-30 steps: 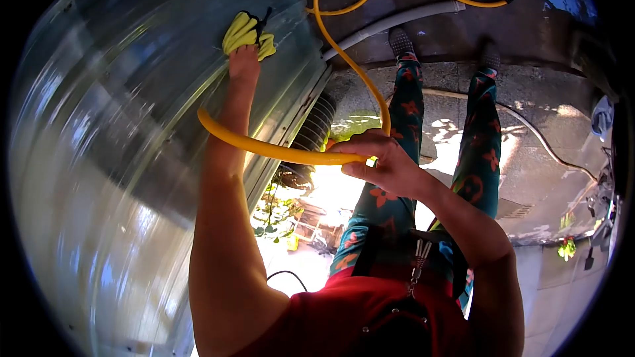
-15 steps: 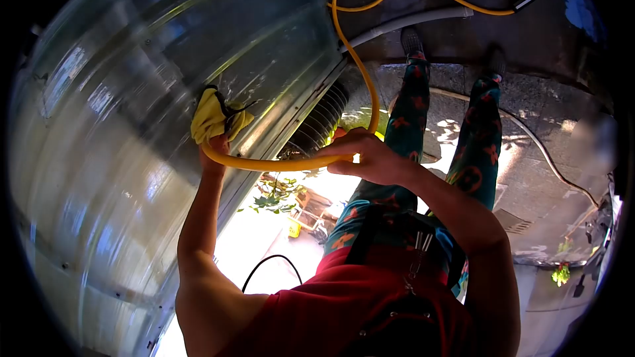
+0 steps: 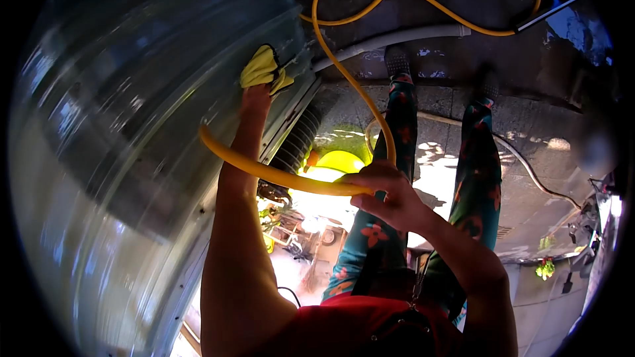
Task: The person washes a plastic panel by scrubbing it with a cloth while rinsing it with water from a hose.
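My left hand (image 3: 256,96) is closed on a yellow cloth (image 3: 259,66) with dark edging, pressed against a ribbed, translucent panel (image 3: 132,178) that fills the left side. The panel looks wet and shiny. Below and to the right, my right hand (image 3: 390,195) grips a yellow hose (image 3: 284,177). From this hand the hose's free end crosses over my left forearm to the panel side. Its other part runs up past my legs and loops on the dark floor. The cloth hides most of my left fingers.
A squeegee (image 3: 550,12) lies at the upper right beside the hose. A grey pipe (image 3: 397,36) crosses near my feet, and a thin pale hose (image 3: 536,168) curves over the paving. Beside the panel's edge are a black corrugated duct (image 3: 297,139) and a bright yellow-green round object (image 3: 340,162).
Over the last second my left hand and the cloth came down the panel towards me, then moved back up and right. My right hand still holds the hose; the view has shifted slightly.
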A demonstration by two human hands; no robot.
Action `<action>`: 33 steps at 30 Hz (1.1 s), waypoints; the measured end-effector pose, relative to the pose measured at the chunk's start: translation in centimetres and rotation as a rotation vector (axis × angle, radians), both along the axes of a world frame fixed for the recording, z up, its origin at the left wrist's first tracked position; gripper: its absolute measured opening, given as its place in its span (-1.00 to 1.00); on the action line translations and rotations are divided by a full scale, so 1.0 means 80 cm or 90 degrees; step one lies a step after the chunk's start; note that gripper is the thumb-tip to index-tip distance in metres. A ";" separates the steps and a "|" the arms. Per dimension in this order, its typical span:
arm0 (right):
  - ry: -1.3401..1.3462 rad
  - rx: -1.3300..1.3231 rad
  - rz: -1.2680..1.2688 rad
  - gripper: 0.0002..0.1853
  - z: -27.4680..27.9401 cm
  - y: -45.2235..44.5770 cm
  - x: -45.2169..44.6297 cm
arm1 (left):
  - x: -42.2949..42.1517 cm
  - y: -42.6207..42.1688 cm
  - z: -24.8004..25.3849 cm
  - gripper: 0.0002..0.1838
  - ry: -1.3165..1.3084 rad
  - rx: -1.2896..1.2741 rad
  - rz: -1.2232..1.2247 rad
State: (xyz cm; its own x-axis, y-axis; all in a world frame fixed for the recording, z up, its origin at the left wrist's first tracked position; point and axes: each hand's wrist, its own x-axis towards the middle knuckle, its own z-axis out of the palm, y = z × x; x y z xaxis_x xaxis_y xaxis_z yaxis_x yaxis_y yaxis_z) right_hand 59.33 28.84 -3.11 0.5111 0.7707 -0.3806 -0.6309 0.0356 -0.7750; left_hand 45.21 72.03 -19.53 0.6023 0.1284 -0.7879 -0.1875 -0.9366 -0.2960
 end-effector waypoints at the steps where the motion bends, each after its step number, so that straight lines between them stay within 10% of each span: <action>1: 0.042 -0.004 0.025 -0.65 -0.009 0.001 -0.005 | 0.006 -0.005 -0.030 -0.72 0.008 0.018 -0.006; 13: 0.168 -0.058 0.117 -0.65 -0.080 0.010 -0.043 | -0.001 -0.015 -0.258 -0.78 0.039 0.042 0.116; 23: -0.095 0.082 0.237 -0.65 -0.003 -0.007 -0.042 | -0.149 -0.038 -0.018 -0.70 -0.170 0.014 0.134; 30: -0.103 0.108 0.292 -0.71 0.096 -0.042 -0.031 | -0.244 -0.095 0.351 -0.68 -0.458 0.077 0.339; 33: -0.203 0.144 0.285 -0.71 0.113 -0.053 -0.037 | -0.233 -0.115 0.478 -0.63 -0.456 0.166 0.185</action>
